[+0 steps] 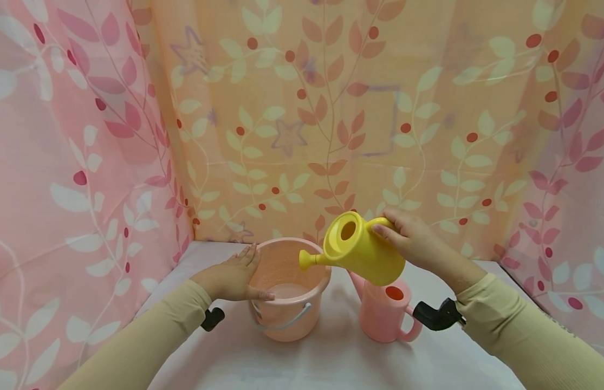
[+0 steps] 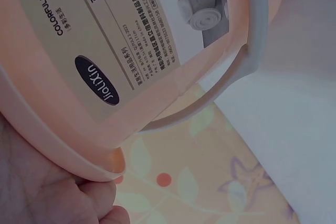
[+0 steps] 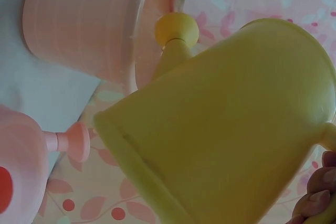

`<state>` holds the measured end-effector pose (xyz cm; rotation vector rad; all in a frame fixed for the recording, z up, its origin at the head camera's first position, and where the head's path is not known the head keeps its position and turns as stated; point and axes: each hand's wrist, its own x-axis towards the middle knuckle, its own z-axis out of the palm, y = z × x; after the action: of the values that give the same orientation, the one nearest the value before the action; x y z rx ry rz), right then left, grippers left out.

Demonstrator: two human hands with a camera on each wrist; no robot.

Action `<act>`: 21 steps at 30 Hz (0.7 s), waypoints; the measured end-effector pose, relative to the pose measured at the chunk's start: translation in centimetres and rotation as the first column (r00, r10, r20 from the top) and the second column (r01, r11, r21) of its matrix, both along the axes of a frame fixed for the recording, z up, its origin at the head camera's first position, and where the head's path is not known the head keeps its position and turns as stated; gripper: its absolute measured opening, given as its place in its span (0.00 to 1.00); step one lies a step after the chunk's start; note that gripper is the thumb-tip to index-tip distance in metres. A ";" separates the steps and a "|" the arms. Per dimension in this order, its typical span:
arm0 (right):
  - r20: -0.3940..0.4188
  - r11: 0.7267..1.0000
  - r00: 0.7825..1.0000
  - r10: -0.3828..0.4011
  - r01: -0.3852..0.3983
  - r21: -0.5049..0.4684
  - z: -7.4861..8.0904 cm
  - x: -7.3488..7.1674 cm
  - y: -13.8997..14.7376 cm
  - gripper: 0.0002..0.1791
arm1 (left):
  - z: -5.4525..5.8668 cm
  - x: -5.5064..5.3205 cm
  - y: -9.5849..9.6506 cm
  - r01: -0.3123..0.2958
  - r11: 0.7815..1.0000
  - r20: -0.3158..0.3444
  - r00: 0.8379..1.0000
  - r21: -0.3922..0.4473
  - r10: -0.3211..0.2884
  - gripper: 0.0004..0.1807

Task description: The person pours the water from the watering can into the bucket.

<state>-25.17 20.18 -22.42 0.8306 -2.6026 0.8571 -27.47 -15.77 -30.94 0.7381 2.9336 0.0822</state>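
Observation:
A yellow watering can point(image 1: 365, 252) is tilted left in the air, its spout head point(image 1: 307, 260) over the peach bucket's right rim. My right hand point(image 1: 404, 234) grips its handle, seen at the lower right corner of the right wrist view. On the white table stands the peach bucket point(image 1: 285, 322), upright. My left hand point(image 1: 231, 276) rests on its left rim with fingers stretched along the edge and thumb across the front. In the left wrist view, the palm lies against the rim near a printed label point(image 2: 105, 51).
Below the yellow can stands a pink watering can point(image 1: 382, 319), right of the bucket, its spout toward the bucket. The bucket's pale handle point(image 1: 287, 319) hangs down in front. Patterned cloth walls point(image 1: 292, 135) enclose the white table point(image 1: 341, 363) at the back and sides.

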 end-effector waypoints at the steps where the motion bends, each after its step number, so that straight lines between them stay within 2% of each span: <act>1: 0.001 1.000 1.000 0.004 -0.004 -0.003 0.0 0.0 0.0 0.10 | 0.0 0.0 0.0 0.001 1.000 -0.001 1.000 -0.001 -0.001 0.64; 21: -0.020 0.999 1.000 -0.008 0.009 0.035 0.1 0.1 -0.2 0.11 | -0.3 -0.4 -0.1 0.002 1.000 -0.004 1.000 0.005 -0.002 0.65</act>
<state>-25.04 19.99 -22.32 0.8328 -2.6088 0.7989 -27.86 -15.85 -31.27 0.7432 2.9369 0.0881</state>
